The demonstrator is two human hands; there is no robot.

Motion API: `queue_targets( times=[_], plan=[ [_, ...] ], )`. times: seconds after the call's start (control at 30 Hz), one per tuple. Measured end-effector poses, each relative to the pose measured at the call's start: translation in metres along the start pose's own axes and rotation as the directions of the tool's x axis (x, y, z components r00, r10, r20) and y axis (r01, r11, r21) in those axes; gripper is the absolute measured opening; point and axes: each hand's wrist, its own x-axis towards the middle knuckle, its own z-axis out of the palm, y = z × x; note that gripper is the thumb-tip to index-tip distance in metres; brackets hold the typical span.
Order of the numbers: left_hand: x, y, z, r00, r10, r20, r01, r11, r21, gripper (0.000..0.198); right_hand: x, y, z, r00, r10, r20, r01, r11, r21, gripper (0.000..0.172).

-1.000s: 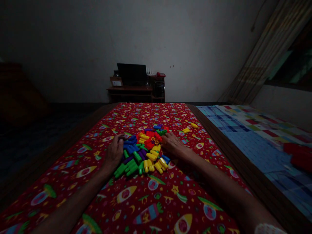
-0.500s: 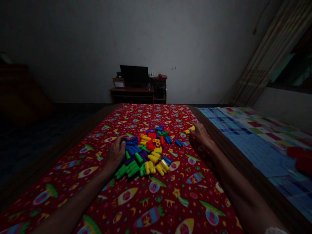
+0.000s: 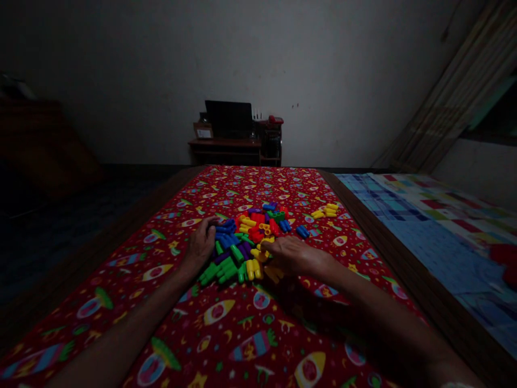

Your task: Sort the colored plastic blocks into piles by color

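A pile of plastic building blocks lies on the red patterned cloth (image 3: 226,318). At its left edge my left hand (image 3: 201,242) rests with fingers loosely bent and apart, against the blue blocks (image 3: 225,233). My right hand (image 3: 288,254) reaches over the pile's right side, its fingers closed at a yellow block (image 3: 259,253); the hand hides part of that area. Green blocks (image 3: 226,269) lie at the near side, red ones (image 3: 256,234) in the middle. Several yellow blocks (image 3: 325,211) sit apart at the right.
A lone blue block (image 3: 302,231) lies right of the pile. The cloth covers a long surface with brown edges (image 3: 359,215). A bed-like surface with blue checked fabric (image 3: 388,237) is to the right. Against the far wall stands a desk (image 3: 226,144) with a dark monitor (image 3: 228,118).
My right hand has let go of a yellow block at the far right and moved back left to the pile. My left hand stays by the blue blocks. The view has shifted slightly.
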Motion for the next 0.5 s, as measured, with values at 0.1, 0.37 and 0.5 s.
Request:
queue_targets(
  times=[0.1, 0.37, 0.5],
  plan=[
    [0.001, 0.0, 0.0, 1.0, 0.01, 0.001, -0.01, 1.0, 0.015, 0.039, 0.004, 0.023, -0.008, 1.0, -0.017, 0.006, 0.016, 0.984, 0.178, 0.022],
    [0.004, -0.002, 0.001, 1.0, 0.015, -0.007, -0.015, 1.0, 0.005, 0.037, -0.021, 0.147, -0.018, 0.705, 0.625, -0.336, -0.56, 0.781, 0.277, 0.018],
    [0.004, -0.002, 0.001, 1.0, 0.003, -0.003, -0.002, 1.0, 0.03, 0.037, -0.04, 0.181, 0.001, 0.478, 0.777, -0.41, -0.742, 0.607, 0.285, 0.024]
  ],
)
